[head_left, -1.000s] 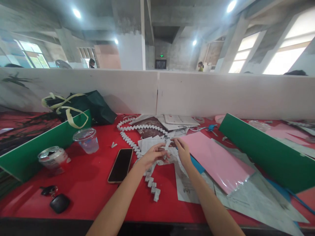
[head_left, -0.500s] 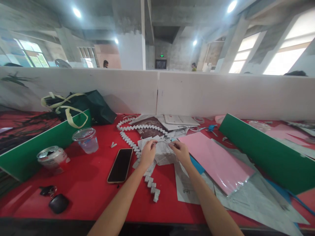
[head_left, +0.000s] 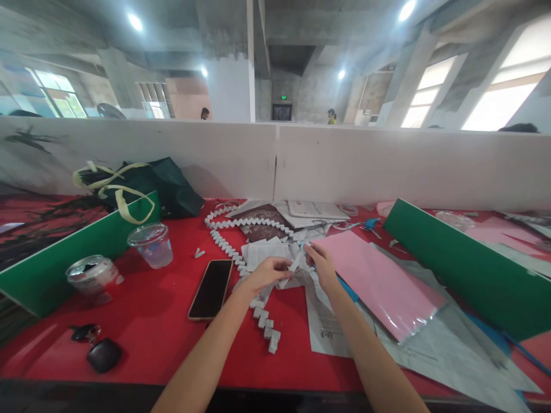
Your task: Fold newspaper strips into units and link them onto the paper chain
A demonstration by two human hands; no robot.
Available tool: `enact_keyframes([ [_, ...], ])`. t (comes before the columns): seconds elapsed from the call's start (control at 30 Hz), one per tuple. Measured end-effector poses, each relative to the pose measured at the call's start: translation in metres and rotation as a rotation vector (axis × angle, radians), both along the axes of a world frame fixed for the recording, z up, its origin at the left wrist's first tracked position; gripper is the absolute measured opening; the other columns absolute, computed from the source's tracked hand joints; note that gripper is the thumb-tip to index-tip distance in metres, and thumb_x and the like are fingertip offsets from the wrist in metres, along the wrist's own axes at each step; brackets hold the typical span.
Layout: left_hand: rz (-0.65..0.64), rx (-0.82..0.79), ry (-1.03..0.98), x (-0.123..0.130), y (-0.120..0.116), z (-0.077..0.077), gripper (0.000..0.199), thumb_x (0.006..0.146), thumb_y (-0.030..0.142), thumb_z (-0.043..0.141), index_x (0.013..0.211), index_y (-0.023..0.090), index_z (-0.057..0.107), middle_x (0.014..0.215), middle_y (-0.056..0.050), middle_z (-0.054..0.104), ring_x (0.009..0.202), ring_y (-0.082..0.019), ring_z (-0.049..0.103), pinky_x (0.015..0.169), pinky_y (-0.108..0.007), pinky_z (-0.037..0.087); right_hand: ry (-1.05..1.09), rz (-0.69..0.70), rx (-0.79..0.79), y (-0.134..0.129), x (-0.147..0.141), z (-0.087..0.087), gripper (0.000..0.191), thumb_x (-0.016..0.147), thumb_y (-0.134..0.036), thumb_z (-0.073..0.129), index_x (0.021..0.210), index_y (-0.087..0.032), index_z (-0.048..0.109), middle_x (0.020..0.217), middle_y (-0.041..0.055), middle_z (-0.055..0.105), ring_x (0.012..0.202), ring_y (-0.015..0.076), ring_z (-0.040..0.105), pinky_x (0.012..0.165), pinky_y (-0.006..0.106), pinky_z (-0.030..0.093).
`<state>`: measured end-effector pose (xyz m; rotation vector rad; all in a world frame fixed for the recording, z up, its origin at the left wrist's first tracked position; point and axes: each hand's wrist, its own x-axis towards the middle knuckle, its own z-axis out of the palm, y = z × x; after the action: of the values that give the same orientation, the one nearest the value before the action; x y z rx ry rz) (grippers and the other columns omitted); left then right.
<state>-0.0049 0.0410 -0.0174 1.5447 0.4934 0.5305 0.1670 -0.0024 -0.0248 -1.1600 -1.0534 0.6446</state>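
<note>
My left hand (head_left: 270,273) pinches a white paper strip (head_left: 296,263) above the red bench (head_left: 150,338); whether my right hand (head_left: 322,265), just beside, grips it too, I cannot tell.

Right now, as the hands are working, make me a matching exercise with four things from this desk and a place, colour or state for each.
Things
1. paper strip
2. phone
3. paper chain
4. drink can

Descriptions
A. lying with a dark screen
B. silvery top, red on its side
C. held in the left hand
D. pale zigzag, bent into a curve

Pairs: 1-C, 2-A, 3-D, 4-B
</note>
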Motion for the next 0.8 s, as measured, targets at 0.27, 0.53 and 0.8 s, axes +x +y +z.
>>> enact_keyframes([
  [0.27,-0.084,-0.035,-0.096,-0.004,-0.006,0.009,0.031,0.063,0.027,0.076,0.09,0.014,0.067,0.079,-0.002,0.06,0.07,-0.011,0.05,0.067,-0.023,0.036,0.025,0.068,-0.038,0.0,-0.004,-0.003,0.042,0.075,-0.047,0.061,0.05,-0.02,0.042,0.044,-0.006,0.035,0.045,0.0088,0.032,0.047,0.025,0.024],
  [0.53,-0.089,-0.021,-0.068,-0.003,-0.005,0.007,0.027,0.063,0.03,0.077,0.078,0.012,0.064,0.067,0.001,0.056,0.061,-0.009,0.048,0.061,-0.021,0.035,0.034,0.027,-0.018,-0.003,-0.005,0.004,0.042,0.074,-0.045,0.062,0.048,-0.019,0.043,0.044,-0.0056,0.037,0.046,0.0086,0.033,0.048,0.025,0.025],
  [0.8,-0.145,-0.086,-0.087,-0.004,-0.012,0.012,0.028,0.061,0.032,0.079,0.076,0.011,0.067,0.067,-0.003,0.063,0.057,-0.01,0.054,0.059,-0.023,0.041,0.162,-0.211,0.01,0.002,0.023,-0.003,0.039,0.073,-0.047,0.06,0.051,-0.02,0.042,0.044,-0.0067,0.036,0.044,0.008,0.032,0.045,0.024,0.025],
])
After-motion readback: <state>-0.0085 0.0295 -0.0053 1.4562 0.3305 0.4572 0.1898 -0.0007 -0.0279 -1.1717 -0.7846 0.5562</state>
